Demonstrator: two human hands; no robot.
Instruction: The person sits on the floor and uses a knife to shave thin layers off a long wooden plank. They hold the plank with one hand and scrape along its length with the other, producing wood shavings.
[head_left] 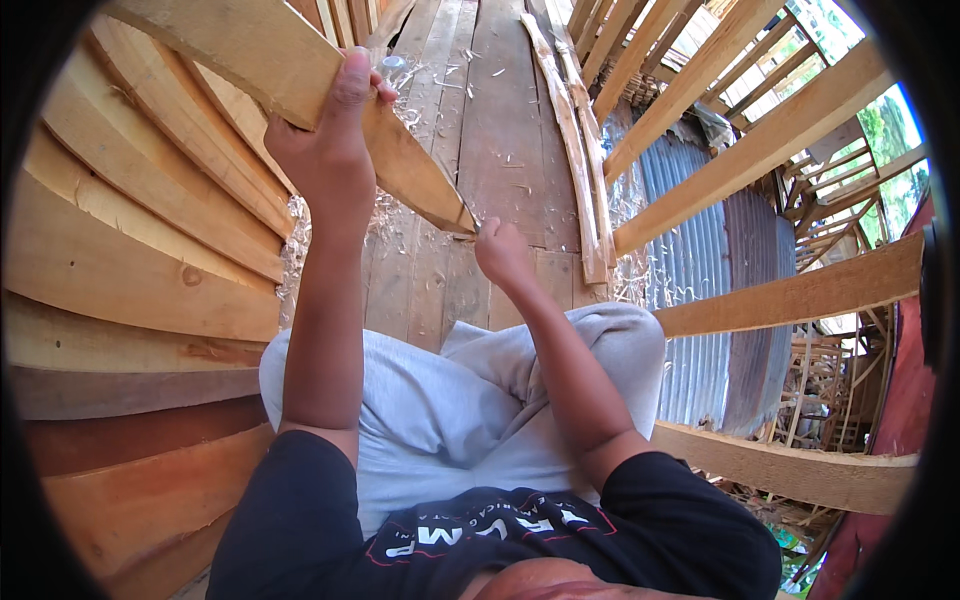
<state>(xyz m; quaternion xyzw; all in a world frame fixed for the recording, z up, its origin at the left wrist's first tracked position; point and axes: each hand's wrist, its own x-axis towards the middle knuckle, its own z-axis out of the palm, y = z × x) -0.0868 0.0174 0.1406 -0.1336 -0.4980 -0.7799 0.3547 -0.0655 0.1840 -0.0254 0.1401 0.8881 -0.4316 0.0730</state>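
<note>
Both occupied?

Yep. Left hand (pixel 335 150) grips the long, flat, pale wooden board (pixel 265 62), slanted over the brown plank floor (pixel 505 150).

Right?

Right hand (pixel 503 250) clenched around a thin dark object (pixel 474 217) at the board's near end; can't tell what. Curled pale wood shavings (pixel 296 235) beside.

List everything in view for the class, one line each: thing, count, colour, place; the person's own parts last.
Held plank: one, tan, upper left to centre
Thin tool: one, dark, at plank's lower end, mostly hidden
Boards: several, tan to reddish-brown, left
Floorboards: several, brown, centre
Shavings: many, pale, on floor
Long strips: two, pale, floor, right of centre
Beams: several, tan, right
Corrugated sheets: at least two, grey-blue and brownish, beyond beams
Foliage: uncountable, green, upper right
Trousers: one pair, grey, lower centre
T-shirt: one, black, bottom
Hands: two, bare, left and right
</note>
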